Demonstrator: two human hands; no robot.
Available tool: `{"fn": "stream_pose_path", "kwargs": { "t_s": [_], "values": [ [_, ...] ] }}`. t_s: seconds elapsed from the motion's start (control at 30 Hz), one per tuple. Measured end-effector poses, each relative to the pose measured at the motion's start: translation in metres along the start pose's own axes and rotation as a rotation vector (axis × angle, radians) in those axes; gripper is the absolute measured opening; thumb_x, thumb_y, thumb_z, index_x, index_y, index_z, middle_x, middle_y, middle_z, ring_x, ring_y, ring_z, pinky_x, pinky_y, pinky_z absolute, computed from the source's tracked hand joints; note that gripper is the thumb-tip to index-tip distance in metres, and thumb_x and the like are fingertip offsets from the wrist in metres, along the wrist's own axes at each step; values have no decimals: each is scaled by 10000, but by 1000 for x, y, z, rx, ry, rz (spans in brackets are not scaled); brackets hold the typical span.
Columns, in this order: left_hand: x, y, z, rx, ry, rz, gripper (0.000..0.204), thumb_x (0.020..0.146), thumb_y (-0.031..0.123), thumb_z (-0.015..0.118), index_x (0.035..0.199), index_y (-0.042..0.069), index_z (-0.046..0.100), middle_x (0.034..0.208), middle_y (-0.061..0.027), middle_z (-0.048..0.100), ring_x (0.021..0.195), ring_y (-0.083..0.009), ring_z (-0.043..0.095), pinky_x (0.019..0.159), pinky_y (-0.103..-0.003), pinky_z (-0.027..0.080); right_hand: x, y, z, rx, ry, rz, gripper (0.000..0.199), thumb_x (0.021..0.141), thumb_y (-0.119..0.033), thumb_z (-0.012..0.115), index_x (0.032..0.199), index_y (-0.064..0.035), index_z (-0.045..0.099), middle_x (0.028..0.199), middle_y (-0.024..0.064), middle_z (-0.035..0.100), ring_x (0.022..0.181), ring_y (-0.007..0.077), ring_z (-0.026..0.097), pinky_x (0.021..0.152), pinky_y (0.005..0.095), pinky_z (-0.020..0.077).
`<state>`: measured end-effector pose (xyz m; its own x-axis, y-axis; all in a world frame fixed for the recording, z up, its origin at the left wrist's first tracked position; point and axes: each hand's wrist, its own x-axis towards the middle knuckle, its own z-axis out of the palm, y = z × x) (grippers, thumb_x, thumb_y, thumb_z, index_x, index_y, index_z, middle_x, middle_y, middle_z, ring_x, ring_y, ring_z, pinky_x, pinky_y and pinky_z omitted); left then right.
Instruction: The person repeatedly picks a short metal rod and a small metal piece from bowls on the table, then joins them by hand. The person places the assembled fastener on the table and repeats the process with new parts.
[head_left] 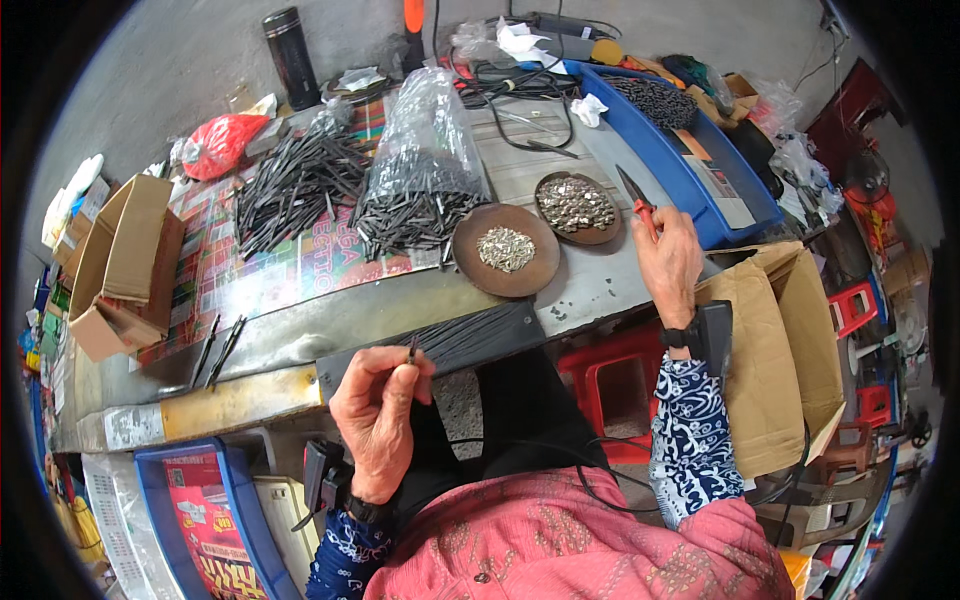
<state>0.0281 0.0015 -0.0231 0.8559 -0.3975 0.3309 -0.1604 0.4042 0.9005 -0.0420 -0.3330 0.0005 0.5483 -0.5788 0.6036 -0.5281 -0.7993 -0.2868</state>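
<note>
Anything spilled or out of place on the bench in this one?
Possibly spilled: a few dark flecks lie loose on the tabletop, right of the brown bowl holding silvery pieces, outside any container; too small to identify.

A black cylindrical flask (290, 60) stood at the rear near a red plastic bag (216, 150), an open brown cardboard box (140, 240) was positioned left, a blue rectangular plastic bin (240, 505) occupied the lower left, and a red plastic stool (595, 360) stood right of centre.

From here I can't identify the dark piece (413, 349), so small in the left hand (382, 405); the right hand (668, 260) hides part of the red-handled pointed tool (641, 204).
</note>
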Motion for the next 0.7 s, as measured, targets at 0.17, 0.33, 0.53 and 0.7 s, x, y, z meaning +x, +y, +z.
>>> {"fn": "stream_pose_path", "kwargs": {
  "t_s": [0.17, 0.33, 0.53, 0.7],
  "values": [
    [-3, 8, 6, 52, -5, -33, 141, 963, 116, 611, 987, -22, 596, 867, -70, 657, 629, -61, 504, 584, -187, 418, -5, 30, 28, -214, -13, 84, 245, 814, -262, 709, 885, -57, 595, 928, 152, 585, 932, 365, 576, 748, 481, 475],
    [-4, 11, 13, 83, -16, -74, 142, 963, 121, 614, 977, -20, 601, 847, -67, 657, 614, -56, 496, 570, -185, 413, -6, 20, 24, -220, -29, 69, 287, 802, -264, 723, 956, -49, 610, 1035, 141, 570, 1036, 349, 540, 793, 504, 460],
    [-3, 16, 24, 46, -22, -149, 141, 963, 107, 610, 1021, -18, 577, 804, -66, 659, 587, -55, 506, 541, -177, 408, -10, -18, 18, 204, 43, -383, 230, 778, -163, 717, 978, -69, 653, 1051, 118, 550, 1021, 292, 501, 866, 434, 432],
    [-4, 22, 30, 104, -3, -173, 99, 942, -14, 574, 1040, -21, 564, 838, -86, 673, 602, -60, 542, 547, -184, 441, -18, -34, 27, 284, -6, -429, 244, 736, -96, 745, 967, -53, 678, 1042, 94, 558, 1033, 300, 502, 869, 410, 456]
  ]
}}
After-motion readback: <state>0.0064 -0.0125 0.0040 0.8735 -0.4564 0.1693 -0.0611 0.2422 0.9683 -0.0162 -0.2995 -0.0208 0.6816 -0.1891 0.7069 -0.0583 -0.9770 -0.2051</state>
